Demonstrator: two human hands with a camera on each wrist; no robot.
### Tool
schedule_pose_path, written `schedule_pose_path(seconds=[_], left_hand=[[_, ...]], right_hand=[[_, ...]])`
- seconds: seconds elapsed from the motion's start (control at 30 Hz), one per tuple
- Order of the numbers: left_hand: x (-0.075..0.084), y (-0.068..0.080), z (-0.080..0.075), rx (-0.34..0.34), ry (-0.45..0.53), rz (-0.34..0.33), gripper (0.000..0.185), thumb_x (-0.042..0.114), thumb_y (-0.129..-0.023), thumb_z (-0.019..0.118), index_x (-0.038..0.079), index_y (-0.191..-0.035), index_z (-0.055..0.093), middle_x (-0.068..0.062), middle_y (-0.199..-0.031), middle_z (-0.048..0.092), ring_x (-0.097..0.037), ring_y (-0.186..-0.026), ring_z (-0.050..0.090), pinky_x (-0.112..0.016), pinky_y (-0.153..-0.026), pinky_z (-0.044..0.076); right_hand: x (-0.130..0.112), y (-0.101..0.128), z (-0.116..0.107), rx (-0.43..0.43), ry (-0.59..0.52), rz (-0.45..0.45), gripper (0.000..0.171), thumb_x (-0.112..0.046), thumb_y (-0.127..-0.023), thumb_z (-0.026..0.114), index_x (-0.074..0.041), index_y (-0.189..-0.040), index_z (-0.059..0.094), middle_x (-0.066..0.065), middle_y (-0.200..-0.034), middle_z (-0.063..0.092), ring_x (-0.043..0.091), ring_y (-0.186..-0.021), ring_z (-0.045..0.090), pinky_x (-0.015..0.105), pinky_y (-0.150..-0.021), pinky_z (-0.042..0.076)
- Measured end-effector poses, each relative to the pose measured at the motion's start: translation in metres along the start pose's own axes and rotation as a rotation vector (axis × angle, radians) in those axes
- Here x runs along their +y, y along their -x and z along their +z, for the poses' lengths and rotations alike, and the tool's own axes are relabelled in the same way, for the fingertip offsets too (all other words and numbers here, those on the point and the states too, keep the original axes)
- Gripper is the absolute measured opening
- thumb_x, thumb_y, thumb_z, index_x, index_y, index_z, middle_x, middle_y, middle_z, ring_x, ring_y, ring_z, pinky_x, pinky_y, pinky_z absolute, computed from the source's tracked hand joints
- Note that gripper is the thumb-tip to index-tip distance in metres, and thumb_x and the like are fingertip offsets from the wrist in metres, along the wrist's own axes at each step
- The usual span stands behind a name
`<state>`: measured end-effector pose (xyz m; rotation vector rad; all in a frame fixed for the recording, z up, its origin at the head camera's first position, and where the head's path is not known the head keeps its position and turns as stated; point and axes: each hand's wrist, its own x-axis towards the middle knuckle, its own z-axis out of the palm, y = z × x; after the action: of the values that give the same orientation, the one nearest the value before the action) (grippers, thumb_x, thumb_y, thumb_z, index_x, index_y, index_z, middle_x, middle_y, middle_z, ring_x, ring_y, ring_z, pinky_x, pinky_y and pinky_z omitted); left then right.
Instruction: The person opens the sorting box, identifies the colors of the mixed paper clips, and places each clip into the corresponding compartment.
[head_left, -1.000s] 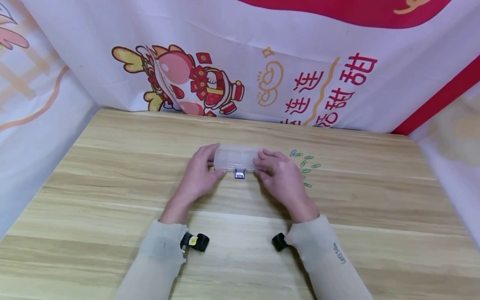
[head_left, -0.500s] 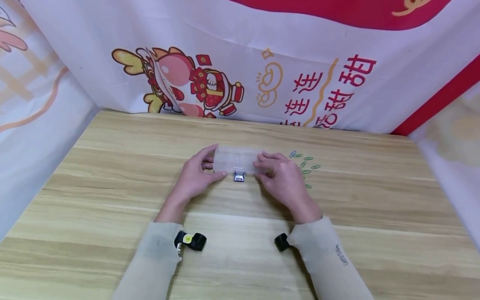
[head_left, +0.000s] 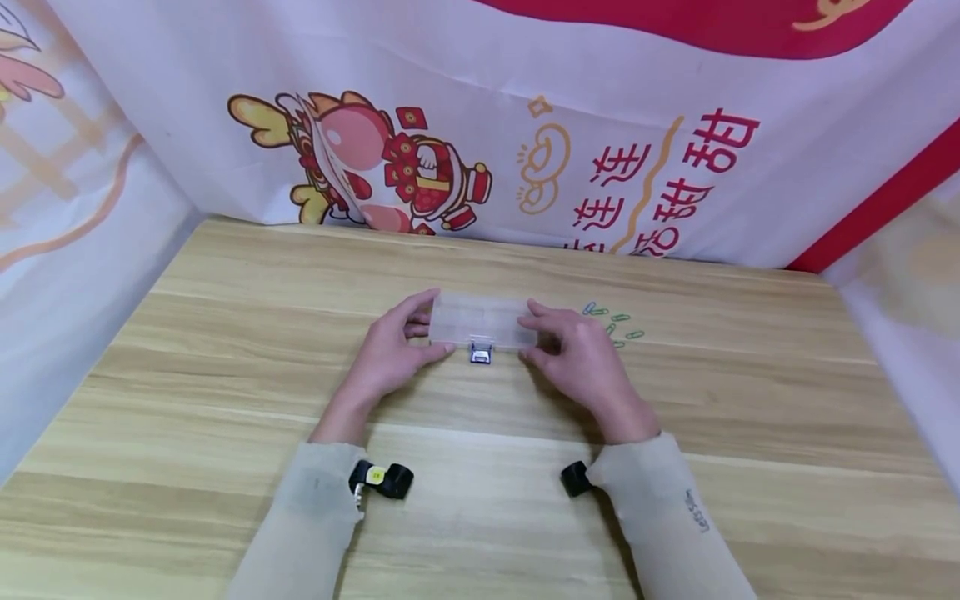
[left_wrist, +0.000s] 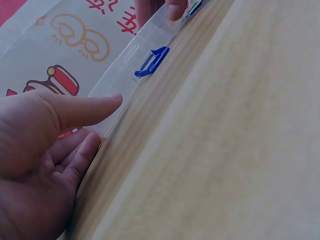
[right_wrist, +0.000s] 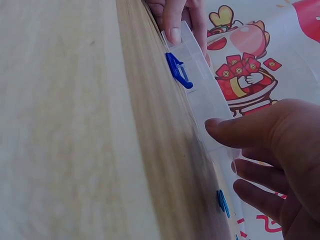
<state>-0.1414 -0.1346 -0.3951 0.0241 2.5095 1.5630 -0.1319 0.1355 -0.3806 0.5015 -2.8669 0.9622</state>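
Bare table spreads wide to the left and in front of the box, open going there. The left hand blocks the box's left end, the right hand its right end. Just right of that hand, loose clips litter the wood. Behind the box, the banner walls off the far edge.

wooden table | cartoon banner (red characters) | paper clips

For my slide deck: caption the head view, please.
Two hands hold a clear plastic box with a blue latch on a wooden table.
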Motion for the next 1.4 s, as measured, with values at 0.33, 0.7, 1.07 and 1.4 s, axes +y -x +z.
schedule_pose_path(seconds=[0.33,0.7,1.07,1.4], left_hand=[[0.0,-0.001,-0.001,-0.008,0.001,0.012,0.083,0.009,-0.095,0.082,0.022,-0.166,0.042,-0.014,-0.147,0.061,-0.033,-0.135,0.063,-0.047,-0.118,0.052],[-0.002,0.0,-0.004,-0.006,0.002,-0.001,0.082,0.01,-0.095,0.082,0.023,-0.166,0.042,-0.015,-0.147,0.061,-0.034,-0.137,0.061,-0.048,-0.119,0.051],[-0.003,-0.001,-0.004,-0.024,0.015,0.008,0.086,0.008,-0.095,0.082,0.024,-0.168,0.039,-0.016,-0.148,0.058,-0.034,-0.135,0.061,-0.048,-0.119,0.051],[-0.003,0.001,-0.003,-0.014,0.012,-0.02,0.085,0.01,-0.094,0.084,0.02,-0.166,0.042,-0.013,-0.149,0.058,-0.031,-0.137,0.062,-0.045,-0.118,0.052]], right_hand=[[-0.003,-0.002,-0.002,-0.012,-0.025,0.04,0.042,-0.014,-0.089,0.089,-0.018,-0.129,0.078,0.0,-0.153,0.063,0.029,-0.14,0.064,0.05,-0.119,0.052],[-0.002,-0.004,-0.001,-0.014,-0.079,0.032,0.041,-0.013,-0.088,0.09,-0.018,-0.127,0.079,0.0,-0.151,0.065,0.028,-0.138,0.066,0.048,-0.115,0.054],[0.002,-0.003,-0.009,-0.008,-0.246,0.106,0.035,-0.024,-0.098,0.081,-0.015,-0.131,0.076,0.006,-0.145,0.071,0.029,-0.129,0.071,0.046,-0.108,0.06],[-0.001,-0.018,-0.009,0.147,-0.298,0.264,0.036,-0.044,-0.103,0.072,-0.013,-0.12,0.064,0.008,-0.126,0.073,0.026,-0.108,0.077,0.041,-0.081,0.067]])
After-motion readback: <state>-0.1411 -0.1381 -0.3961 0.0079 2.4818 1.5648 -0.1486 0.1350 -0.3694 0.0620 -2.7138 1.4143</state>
